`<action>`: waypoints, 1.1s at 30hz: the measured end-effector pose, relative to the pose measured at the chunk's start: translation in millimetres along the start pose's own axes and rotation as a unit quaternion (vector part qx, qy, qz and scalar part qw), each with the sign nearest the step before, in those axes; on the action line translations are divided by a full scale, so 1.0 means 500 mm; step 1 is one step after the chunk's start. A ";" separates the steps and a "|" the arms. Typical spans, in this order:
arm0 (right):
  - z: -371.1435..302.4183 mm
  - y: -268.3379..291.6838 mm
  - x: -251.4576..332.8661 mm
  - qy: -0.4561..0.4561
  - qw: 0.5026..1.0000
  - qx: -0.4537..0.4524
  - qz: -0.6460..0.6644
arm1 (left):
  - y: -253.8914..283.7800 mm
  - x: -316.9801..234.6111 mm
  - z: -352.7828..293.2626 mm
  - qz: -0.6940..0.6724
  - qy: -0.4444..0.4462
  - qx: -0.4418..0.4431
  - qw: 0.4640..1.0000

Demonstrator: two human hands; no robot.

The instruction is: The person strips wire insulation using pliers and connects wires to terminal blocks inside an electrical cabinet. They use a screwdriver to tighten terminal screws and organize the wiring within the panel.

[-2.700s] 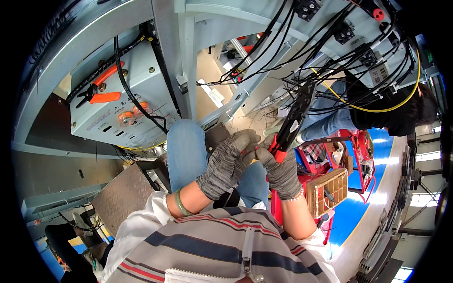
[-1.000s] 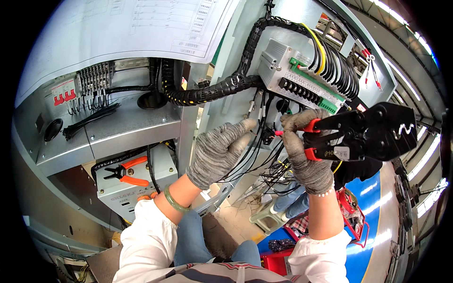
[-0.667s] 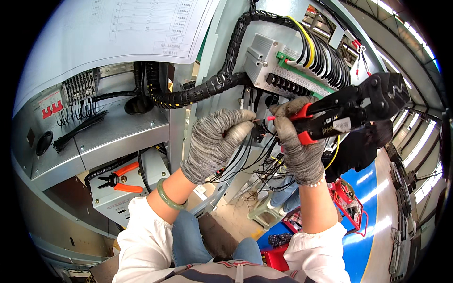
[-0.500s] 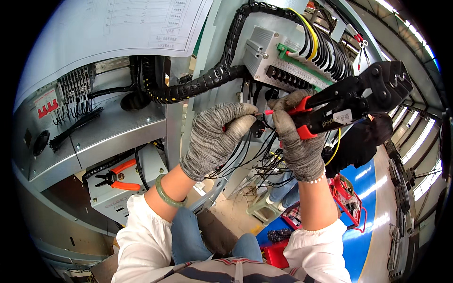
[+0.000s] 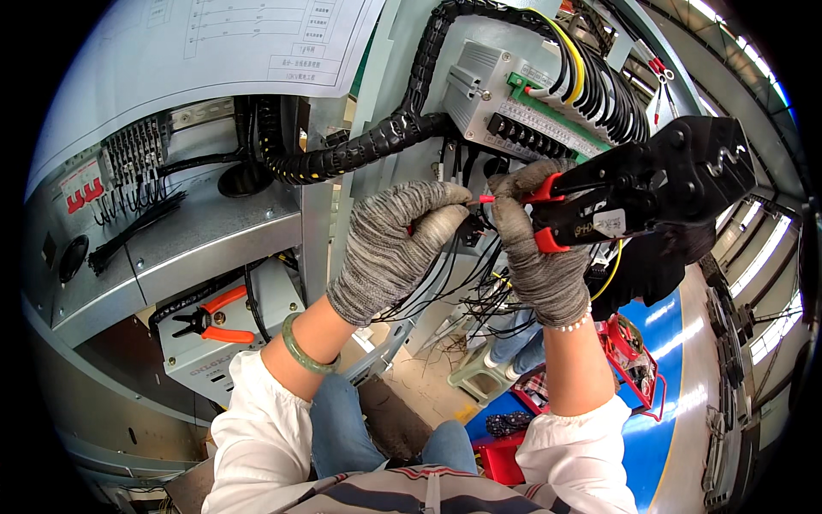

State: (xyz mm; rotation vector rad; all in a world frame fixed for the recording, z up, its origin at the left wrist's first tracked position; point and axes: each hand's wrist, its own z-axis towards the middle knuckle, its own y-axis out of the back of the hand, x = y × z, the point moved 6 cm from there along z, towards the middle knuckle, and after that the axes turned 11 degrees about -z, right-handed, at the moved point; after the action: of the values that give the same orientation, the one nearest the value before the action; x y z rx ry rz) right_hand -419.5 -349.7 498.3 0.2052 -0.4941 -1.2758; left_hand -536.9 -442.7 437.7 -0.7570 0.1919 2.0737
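Observation:
My left hand (image 5: 398, 248), in a grey knit glove, pinches a thin wire between thumb and forefinger. A small red sleeve (image 5: 486, 199) sits at the wire's end, against the fingertips of my right hand (image 5: 544, 257). That hand, gloved alike, also grips a black crimping tool (image 5: 655, 184) by its red handles, the jaws pointing to the upper right. Loose black wires (image 5: 497, 300) hang below and between both hands. Just above them is a grey module (image 5: 490, 90) with a green terminal strip and a row of black terminals.
A thick wrapped cable bundle (image 5: 368, 152) bends across the cabinet. At left, orange-handled wire strippers (image 5: 224, 321) lie on a white box. A paper wiring diagram (image 5: 214, 51) covers the upper left. Beyond my right arm are a person in black (image 5: 651, 265) and a red cart (image 5: 629, 360).
The crimping tool has shifted slightly right with its jaws turned a little. Both hands keep nearly the same place and the same hold.

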 end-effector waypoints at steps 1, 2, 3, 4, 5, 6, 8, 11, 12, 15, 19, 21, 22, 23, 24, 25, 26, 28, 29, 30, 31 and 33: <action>0.000 0.000 0.001 -0.002 1.000 -0.001 -0.003 | 0.001 0.000 0.000 -0.001 0.002 -0.001 1.000; 0.001 0.000 0.002 -0.003 1.000 -0.002 -0.005 | 0.001 0.001 0.000 0.001 0.005 0.000 1.000; 0.001 -0.001 0.001 -0.013 1.000 0.008 -0.001 | 0.002 0.002 0.000 0.003 0.007 0.001 1.000; 0.002 0.000 -0.001 -0.022 1.000 0.018 0.003 | 0.002 0.003 0.000 0.005 0.010 0.001 1.000; 0.002 -0.002 -0.002 -0.031 0.999 0.028 0.007 | 0.003 0.001 0.000 0.009 0.005 0.002 1.000; 0.001 -0.001 -0.001 -0.023 0.999 0.026 0.003 | 0.002 -0.001 0.001 0.012 0.001 0.003 1.000; 0.001 -0.002 0.001 -0.006 1.000 0.023 -0.006 | 0.000 -0.004 0.002 0.018 -0.006 0.006 1.000; 0.010 0.001 0.022 0.041 0.992 0.065 -0.101 | -0.001 -0.005 0.005 0.017 -0.020 0.010 1.000; 0.011 0.000 0.025 0.028 0.993 0.064 -0.100 | 0.001 -0.004 0.004 0.015 -0.027 0.007 0.999; 0.010 -0.002 0.032 0.046 0.994 0.048 -0.089 | 0.002 -0.007 0.004 0.041 -0.044 0.013 0.998; 0.014 -0.001 0.019 0.063 0.986 0.096 -0.117 | -0.002 -0.030 0.008 0.085 -0.105 0.012 0.991; 0.018 -0.005 0.027 0.063 0.986 0.111 -0.111 | -0.003 -0.029 0.007 0.103 -0.117 0.012 0.988; 0.019 -0.005 0.029 0.072 0.984 0.114 -0.118 | -0.003 -0.030 0.005 0.095 -0.115 0.009 0.989; 0.021 -0.006 0.031 0.082 0.982 0.117 -0.125 | -0.002 -0.030 0.004 0.087 -0.115 0.005 0.990; 0.024 -0.006 0.033 0.094 0.979 0.123 -0.134 | -0.003 -0.030 0.004 0.077 -0.114 0.002 0.991; 0.025 -0.006 0.034 0.097 0.978 0.123 -0.139 | -0.005 -0.029 0.002 0.058 -0.096 0.005 0.994; 0.026 -0.004 0.035 0.100 0.977 0.124 -0.144 | -0.007 -0.026 0.002 0.052 -0.091 0.008 0.994; 0.023 -0.002 0.035 0.086 0.980 0.115 -0.138 | -0.008 -0.020 0.002 0.043 -0.082 0.013 0.996; 0.020 0.003 0.035 0.077 0.982 0.110 -0.134 | -0.007 -0.013 0.004 0.024 -0.043 0.020 0.999; 0.019 0.007 0.036 0.069 0.984 0.104 -0.131 | -0.007 -0.006 0.006 0.004 -0.004 0.027 1.000; 0.012 0.020 0.036 0.033 0.990 0.096 -0.095 | -0.010 0.003 0.008 -0.018 0.004 0.017 1.000; 0.005 0.046 0.033 0.010 0.988 0.123 -0.092 | -0.007 0.008 0.005 -0.044 0.031 -0.011 0.999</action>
State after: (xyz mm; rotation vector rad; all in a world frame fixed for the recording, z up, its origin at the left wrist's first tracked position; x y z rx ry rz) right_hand -397.5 -358.5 513.9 0.4796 -0.6263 -1.3896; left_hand -537.0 -436.9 437.7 -0.8283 0.1682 1.9734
